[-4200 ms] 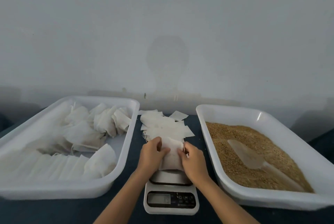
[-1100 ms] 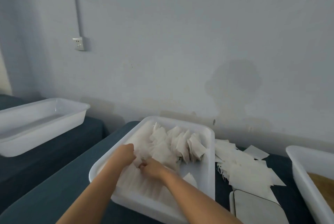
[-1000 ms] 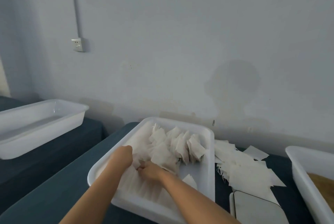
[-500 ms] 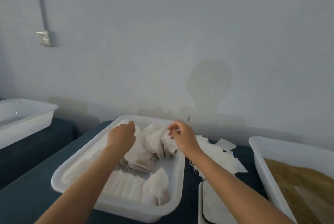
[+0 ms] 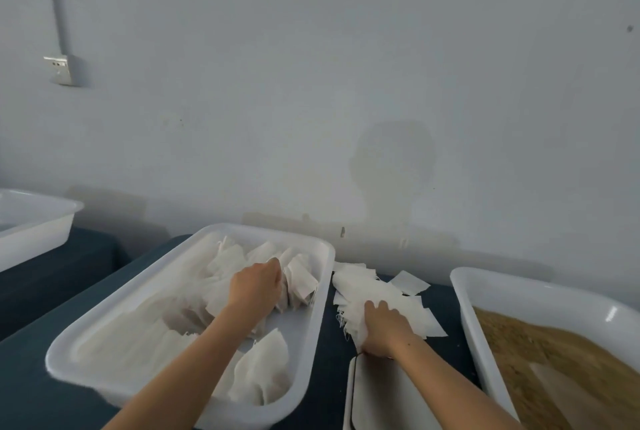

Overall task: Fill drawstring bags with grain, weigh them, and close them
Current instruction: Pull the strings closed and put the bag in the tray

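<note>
dark table [image 5: 446,343], hands [image 5: 381,329] apart, palms down

Three white tubs show, one [image 5: 31,221] far left, one [image 5: 311,332] beside one scale [image 5: 381,395], one [image 5: 519,294] right of it, plus two hands [image 5: 254,285] [image 5: 382,331] and one wall socket [image 5: 62,69].

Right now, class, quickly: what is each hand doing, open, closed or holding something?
Left hand: curled among the filled bags in the tray; grip cannot be told.
Right hand: open, fingers resting on the empty bags.
</note>
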Tool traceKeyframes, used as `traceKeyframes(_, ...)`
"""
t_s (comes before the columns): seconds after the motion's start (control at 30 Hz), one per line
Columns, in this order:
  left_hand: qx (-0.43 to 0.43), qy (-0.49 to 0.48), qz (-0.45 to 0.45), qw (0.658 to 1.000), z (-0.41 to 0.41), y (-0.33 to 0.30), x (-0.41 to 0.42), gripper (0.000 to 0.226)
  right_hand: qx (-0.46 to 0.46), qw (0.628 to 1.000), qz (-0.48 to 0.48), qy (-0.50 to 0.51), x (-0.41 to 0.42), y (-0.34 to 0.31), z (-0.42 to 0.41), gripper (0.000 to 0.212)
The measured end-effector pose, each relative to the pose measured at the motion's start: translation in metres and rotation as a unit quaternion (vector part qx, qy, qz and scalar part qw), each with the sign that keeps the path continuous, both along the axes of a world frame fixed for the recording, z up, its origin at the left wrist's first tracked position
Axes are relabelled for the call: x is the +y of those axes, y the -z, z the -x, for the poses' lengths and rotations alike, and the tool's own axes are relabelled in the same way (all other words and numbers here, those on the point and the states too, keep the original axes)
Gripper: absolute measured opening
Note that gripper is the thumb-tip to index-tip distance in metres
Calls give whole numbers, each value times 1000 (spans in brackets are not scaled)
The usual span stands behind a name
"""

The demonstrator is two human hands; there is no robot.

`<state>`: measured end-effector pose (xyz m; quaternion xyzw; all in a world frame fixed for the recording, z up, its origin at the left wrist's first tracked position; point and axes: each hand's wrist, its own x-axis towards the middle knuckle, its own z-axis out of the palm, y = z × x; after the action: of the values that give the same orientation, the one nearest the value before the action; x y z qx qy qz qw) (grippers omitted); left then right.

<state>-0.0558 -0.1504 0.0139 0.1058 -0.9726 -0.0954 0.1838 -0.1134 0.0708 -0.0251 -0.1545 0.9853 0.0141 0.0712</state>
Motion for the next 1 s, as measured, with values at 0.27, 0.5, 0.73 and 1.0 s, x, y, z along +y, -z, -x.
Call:
traceKeyframes(0.27,57,18,-35,998,0,-16,18,8,89,992,91,-23,14,-16,1,19)
traceKeyframes(0.5,119,220,-221,943,0,-47,110,10,186,888,417,49,80,-77,-11,31)
traceKeyframes(0.73,-54,289,-516,804,19,-47,237,28,114,778,603,132,182,-98,-40,34)
traceKeyframes(1.0,-162,348,-611,693,8,-17,327,35,102,799,566,173,257,-59,-66,31)
